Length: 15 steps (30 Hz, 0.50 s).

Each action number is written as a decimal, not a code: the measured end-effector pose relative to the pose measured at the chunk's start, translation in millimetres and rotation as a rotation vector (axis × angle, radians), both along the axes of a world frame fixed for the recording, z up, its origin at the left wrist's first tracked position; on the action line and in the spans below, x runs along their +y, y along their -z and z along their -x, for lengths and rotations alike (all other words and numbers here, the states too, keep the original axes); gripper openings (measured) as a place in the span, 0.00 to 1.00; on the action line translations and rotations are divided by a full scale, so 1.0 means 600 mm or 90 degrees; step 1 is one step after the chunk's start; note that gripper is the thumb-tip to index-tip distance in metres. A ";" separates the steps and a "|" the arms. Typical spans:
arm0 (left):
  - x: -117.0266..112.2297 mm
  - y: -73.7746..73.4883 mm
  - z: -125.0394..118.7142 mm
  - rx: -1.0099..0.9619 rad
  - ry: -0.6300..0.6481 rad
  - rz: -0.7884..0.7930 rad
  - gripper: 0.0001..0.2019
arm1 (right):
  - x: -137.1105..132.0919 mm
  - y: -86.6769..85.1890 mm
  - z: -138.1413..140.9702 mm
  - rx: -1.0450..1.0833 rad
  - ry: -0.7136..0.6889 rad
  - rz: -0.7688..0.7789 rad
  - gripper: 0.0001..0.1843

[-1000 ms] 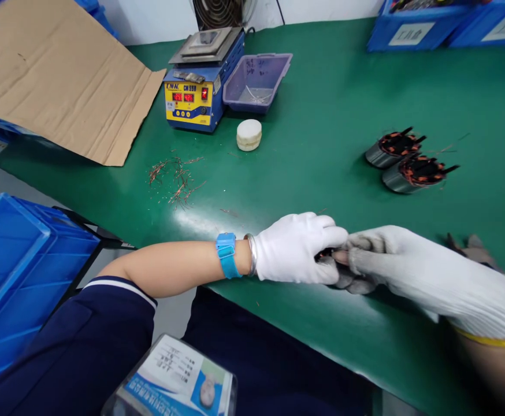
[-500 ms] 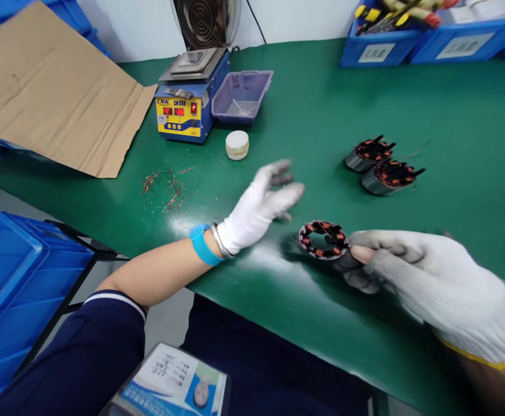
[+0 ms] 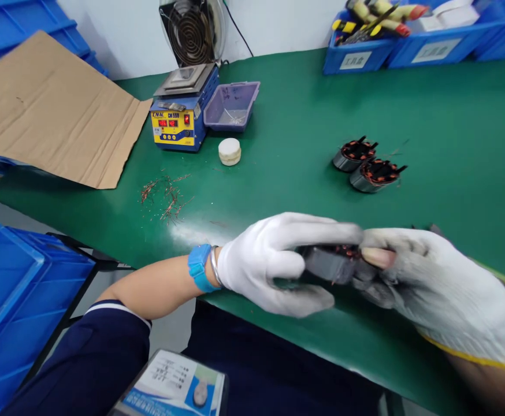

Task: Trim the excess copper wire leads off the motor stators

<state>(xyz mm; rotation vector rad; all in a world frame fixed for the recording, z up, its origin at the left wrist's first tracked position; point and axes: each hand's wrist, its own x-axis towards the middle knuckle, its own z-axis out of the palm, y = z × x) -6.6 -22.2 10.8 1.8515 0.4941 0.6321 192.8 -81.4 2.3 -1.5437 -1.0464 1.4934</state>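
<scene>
A motor stator (image 3: pixel 331 264), a grey ring with copper windings, is tilted with its side toward me and blurred by motion. My right hand (image 3: pixel 426 283), in a worn white glove with a bare thumb tip, pinches its right end. From the left, my left hand (image 3: pixel 278 263) in a cleaner white glove curves its fingers round the stator. Its index finger lies along the far edge, while the thumb is spread below, apart from the ring. Two more stators (image 3: pixel 355 154) (image 3: pixel 374 175) stand upright beyond my right hand, black tabs and copper coils on top.
Copper wire scraps (image 3: pixel 171 199) lie left on the green table (image 3: pixel 278 150). Behind them are a blue-yellow heating unit (image 3: pixel 177 127), a purple tray (image 3: pixel 230 110) and a round white container (image 3: pixel 229 151). Cardboard (image 3: pixel 57 115) leans far left; blue tool bins (image 3: pixel 356 60) line the back right.
My left hand has moved right and toward me, from free air to around the stator. The stator has tipped from face-up to side-on, still in my right hand. The camera view has shifted slightly.
</scene>
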 end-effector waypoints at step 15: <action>0.000 -0.010 0.006 0.029 0.018 0.166 0.15 | -0.006 0.018 0.000 0.071 -0.100 0.016 0.30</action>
